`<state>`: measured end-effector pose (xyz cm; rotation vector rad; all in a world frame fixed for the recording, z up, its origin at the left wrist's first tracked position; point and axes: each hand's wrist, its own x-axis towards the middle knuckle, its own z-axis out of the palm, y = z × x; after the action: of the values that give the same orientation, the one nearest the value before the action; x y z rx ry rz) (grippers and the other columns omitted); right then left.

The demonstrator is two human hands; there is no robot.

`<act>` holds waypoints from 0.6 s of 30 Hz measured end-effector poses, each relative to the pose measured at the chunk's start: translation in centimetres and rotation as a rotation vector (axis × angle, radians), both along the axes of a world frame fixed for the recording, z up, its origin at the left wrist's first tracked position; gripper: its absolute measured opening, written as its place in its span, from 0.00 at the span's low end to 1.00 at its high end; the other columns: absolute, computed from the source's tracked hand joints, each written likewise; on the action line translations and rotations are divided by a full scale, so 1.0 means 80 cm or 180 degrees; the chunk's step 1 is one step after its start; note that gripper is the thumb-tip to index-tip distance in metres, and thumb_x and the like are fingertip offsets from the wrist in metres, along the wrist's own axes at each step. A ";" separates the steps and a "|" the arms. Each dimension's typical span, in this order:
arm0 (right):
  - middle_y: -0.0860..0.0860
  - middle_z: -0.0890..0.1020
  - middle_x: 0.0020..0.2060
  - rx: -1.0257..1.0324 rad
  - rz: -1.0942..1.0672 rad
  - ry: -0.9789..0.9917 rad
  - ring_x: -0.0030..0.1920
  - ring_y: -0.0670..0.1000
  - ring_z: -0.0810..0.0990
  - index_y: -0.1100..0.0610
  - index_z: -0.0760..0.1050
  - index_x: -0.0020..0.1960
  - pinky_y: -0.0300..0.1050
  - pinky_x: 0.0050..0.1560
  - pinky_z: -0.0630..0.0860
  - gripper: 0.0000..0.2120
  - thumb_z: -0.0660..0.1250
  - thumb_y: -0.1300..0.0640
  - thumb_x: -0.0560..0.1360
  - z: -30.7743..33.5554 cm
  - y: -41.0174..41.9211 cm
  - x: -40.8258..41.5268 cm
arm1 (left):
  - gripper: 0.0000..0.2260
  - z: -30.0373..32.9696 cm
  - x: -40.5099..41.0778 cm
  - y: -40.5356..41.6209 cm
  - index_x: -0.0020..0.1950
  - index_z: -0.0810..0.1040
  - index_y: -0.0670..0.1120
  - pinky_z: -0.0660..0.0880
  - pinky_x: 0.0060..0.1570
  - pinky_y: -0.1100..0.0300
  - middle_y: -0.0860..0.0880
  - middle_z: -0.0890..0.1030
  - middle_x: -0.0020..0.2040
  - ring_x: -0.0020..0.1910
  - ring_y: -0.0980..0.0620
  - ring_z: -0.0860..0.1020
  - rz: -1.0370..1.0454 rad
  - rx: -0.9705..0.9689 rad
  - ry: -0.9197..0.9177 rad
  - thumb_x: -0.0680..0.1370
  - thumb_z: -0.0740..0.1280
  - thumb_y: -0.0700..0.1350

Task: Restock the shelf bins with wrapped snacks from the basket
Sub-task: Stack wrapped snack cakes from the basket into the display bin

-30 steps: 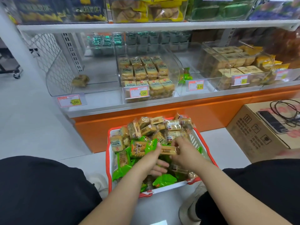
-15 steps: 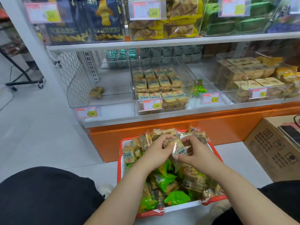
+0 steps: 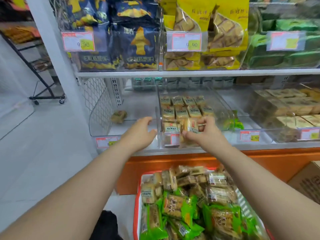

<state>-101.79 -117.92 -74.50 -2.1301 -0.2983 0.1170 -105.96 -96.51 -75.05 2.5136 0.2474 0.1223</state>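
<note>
At the lower shelf, a person is feeding a snack into the middle bin.

The right hand [image 3: 204, 134] is pinching a tan wrapped snack [image 3: 191, 126] at the front lip of the middle bin [image 3: 223, 108], seemingly lining it up with the rows already stacked there. The left hand [image 3: 140, 134] is curling around the clear divider [image 3: 157, 125] beside the bin, probably steadying it. Below, the red basket [image 3: 136, 205] is holding many more tan and green packs; the left-hand bin [image 3: 100, 108] is holding a single pack.

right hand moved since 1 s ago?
Yes. The right hand has risen out of the red basket up to the front of the middle clear bin, gripping a tan wrapped snack.
</note>
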 end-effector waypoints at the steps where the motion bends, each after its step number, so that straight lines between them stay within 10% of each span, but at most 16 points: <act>1: 0.43 0.70 0.42 0.0020 -0.0051 -0.0064 0.40 0.40 0.70 0.54 0.61 0.58 0.35 0.36 0.67 0.26 0.75 0.49 0.71 0.006 0.011 0.018 | 0.25 0.000 0.008 0.007 0.77 0.62 0.47 0.65 0.70 0.53 0.48 0.67 0.75 0.72 0.48 0.67 0.0006 0.0012 0.0048 0.81 0.62 0.50; 10: 0.51 0.77 0.52 -0.1571 0.0243 0.0210 0.50 0.54 0.76 0.55 0.66 0.59 0.46 0.45 0.71 0.26 0.73 0.44 0.70 -0.017 0.096 0.100 | 0.30 -0.013 0.027 -0.005 0.80 0.51 0.49 0.59 0.74 0.55 0.49 0.56 0.80 0.77 0.48 0.59 -0.0680 0.0506 0.0308 0.81 0.61 0.49; 18: 0.50 0.77 0.53 -0.1512 0.0402 0.0158 0.53 0.53 0.78 0.52 0.70 0.58 0.52 0.56 0.76 0.23 0.71 0.40 0.71 -0.026 0.101 0.109 | 0.28 -0.005 0.031 -0.013 0.77 0.60 0.49 0.65 0.68 0.55 0.50 0.64 0.77 0.73 0.48 0.65 -0.0583 0.0666 0.0214 0.79 0.65 0.49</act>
<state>-93.05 -109.86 -76.62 -2.5718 -0.4068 0.3422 -103.44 -97.54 -75.49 2.7370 0.0312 -0.0108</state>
